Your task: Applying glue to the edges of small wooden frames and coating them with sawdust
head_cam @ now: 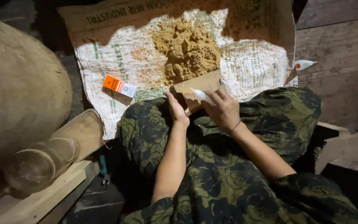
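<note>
one view only, head camera looking down at the lap. both hands met at a flat wooden piece [196, 85] resting on the knees at the near edge of a woven sack [245, 70] spread on the floor. left hand [177, 111] was closed on the wooden piece's left edge, thumb side up, holding it steady. right hand [223, 108] was closed narrow around a small white tube [200, 95], its tip lying on the wood face; thin band on that wrist. grip on both looked firm, fingers partly hidden under the wood so exact finger placement could not be told.

just beyond the wood, touching its far edge, sat a pile of tan sawdust [189, 49] in the middle of the sack. orange and white small box [119, 86] lay on the sack to the left, well apart from the hands. second white tube [303, 64] lay off the sack's right edge on the plank floor [336, 41]. open room: bare sack left and right of the pile, bare planks at right.

left side crowded: big rounded tan body [17, 83], clear glass jar [42, 164] on its side on a wooden board [42, 195], close to the left knee. wooden blocks [349, 151] sat tight against the right thigh. dark floral trousers [228, 178] filled the lower frame.
</note>
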